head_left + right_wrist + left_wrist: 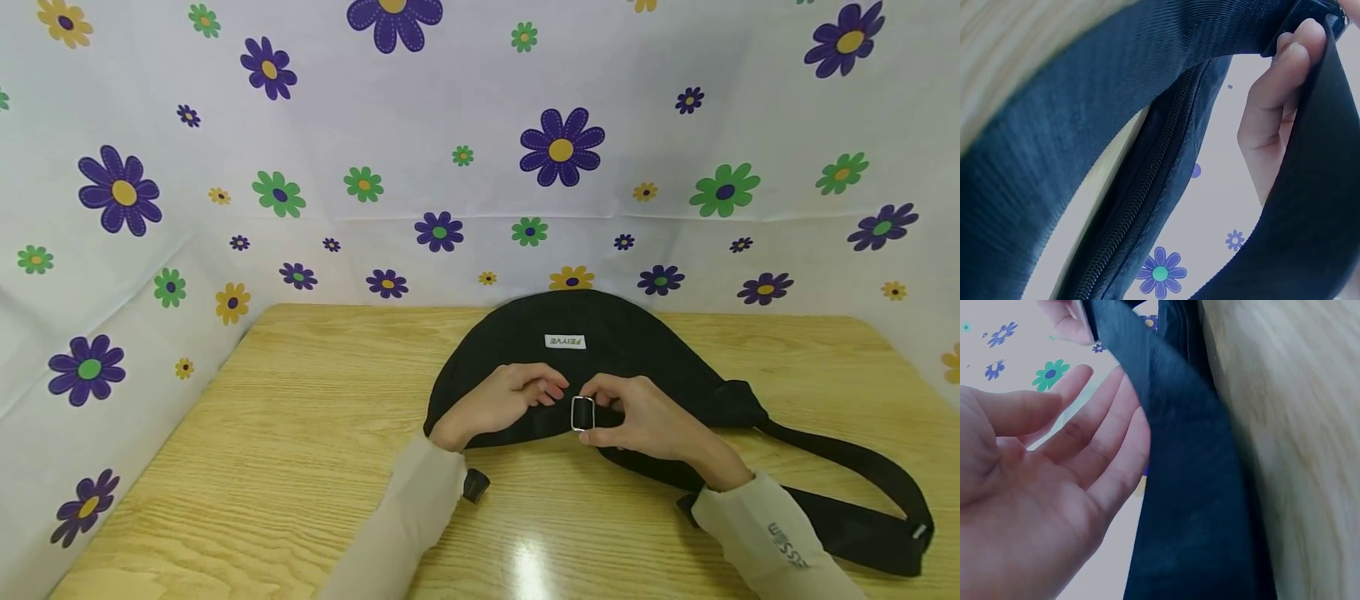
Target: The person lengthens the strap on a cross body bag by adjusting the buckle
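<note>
A black crescent-shaped waist bag (622, 329) with a white label (565, 342) lies on the table. In front of it my right hand (651, 421) pinches a rectangular metal strap slider (573, 414) between thumb and fingers, with black webbing through the frame. My left hand (506, 398) hovers just left of the slider, fingers loosely bent and holding nothing. In the left wrist view, its fingers are right beside the wide black strap (1191, 487); contact is unclear. The right wrist view shows looped webbing (1104, 94) and the bag's zipper (1147, 181).
A black strap end piece (476, 486) lies beside the left sleeve. The long strap (847, 525) loops across the right side of the wooden table (300, 450). Behind hangs a white flower-print cloth (465, 100).
</note>
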`<state>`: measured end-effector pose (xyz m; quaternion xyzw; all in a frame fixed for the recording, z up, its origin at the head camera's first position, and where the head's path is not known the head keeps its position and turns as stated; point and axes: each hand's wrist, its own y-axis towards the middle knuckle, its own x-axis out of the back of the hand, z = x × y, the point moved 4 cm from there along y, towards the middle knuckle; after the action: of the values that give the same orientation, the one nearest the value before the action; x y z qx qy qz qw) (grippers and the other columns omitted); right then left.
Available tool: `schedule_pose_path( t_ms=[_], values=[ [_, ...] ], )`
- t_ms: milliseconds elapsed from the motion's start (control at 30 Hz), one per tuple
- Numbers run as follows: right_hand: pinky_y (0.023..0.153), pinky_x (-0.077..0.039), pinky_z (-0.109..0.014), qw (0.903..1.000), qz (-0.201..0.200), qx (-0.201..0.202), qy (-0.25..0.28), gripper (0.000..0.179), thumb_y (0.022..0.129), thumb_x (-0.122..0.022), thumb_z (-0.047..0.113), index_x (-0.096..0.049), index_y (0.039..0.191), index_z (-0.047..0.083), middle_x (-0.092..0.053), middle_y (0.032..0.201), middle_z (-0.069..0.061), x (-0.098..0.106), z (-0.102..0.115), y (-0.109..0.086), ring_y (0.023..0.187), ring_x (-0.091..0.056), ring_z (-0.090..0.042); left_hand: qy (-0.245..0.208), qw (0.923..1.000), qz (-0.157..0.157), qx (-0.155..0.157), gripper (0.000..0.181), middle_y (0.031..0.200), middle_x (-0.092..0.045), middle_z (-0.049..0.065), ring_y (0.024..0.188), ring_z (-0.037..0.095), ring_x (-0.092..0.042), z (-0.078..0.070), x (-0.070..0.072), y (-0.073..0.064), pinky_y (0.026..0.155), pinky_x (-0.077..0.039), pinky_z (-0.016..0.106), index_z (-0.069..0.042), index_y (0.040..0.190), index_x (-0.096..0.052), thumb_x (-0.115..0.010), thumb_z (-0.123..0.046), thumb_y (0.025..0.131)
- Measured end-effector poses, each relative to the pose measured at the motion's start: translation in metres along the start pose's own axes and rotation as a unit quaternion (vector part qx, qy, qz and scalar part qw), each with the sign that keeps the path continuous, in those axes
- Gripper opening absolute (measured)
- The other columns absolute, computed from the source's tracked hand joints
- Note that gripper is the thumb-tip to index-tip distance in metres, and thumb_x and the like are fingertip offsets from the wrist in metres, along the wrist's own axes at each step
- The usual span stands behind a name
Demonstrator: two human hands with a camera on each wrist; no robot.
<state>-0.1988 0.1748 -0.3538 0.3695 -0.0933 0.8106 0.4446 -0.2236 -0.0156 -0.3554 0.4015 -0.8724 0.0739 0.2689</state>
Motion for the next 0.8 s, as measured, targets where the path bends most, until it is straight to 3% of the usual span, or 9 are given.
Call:
schedule_pose_path(
  t_ms=[500, 633, 800],
  values=[
    [0.057, -0.042, -0.025, 1.0000, -0.003, 0.001, -0.007, 0.034, 0.082, -0.082, 0.012, -0.065, 0.107, -0.002, -0.059, 0.075, 0.007, 0.0011, -0.0027, -0.0013, 0.058, -0.050, -0.004, 0.020, 0.9995, -0.011, 0.022, 0.030, 0.120, -0.068, 0.014, 0.111, 0.024, -0.064, 0.0018, -0.0100, 0.0051, 0.094, -0.049, 0.028, -0.002, 0.125, -0.068, -0.044, -0.004, 0.108],
    [0.057, -0.044, -0.026, 1.0000, 0.000, -0.007, -0.003, 0.035, 0.083, -0.082, 0.013, -0.064, 0.109, -0.002, -0.060, 0.077, 0.006, 0.0019, -0.0036, -0.0009, 0.059, -0.052, -0.006, 0.037, 0.9991, -0.009, 0.021, 0.030, 0.123, -0.067, 0.012, 0.104, 0.018, -0.060, 0.0021, -0.0106, 0.0053, 0.090, -0.046, 0.026, -0.004, 0.125, -0.069, -0.045, -0.005, 0.108],
    [0.064, -0.047, -0.026, 0.9993, 0.021, -0.025, 0.017, 0.041, 0.085, -0.081, 0.017, -0.062, 0.115, -0.004, -0.058, 0.084, 0.002, 0.0030, -0.0078, -0.0010, 0.069, -0.053, -0.009, 0.024, 0.9990, -0.007, 0.037, 0.029, 0.126, -0.066, 0.009, 0.101, 0.013, -0.057, 0.0031, -0.0100, 0.0057, 0.088, -0.045, 0.026, -0.005, 0.128, -0.068, -0.048, -0.010, 0.108]
  ],
)
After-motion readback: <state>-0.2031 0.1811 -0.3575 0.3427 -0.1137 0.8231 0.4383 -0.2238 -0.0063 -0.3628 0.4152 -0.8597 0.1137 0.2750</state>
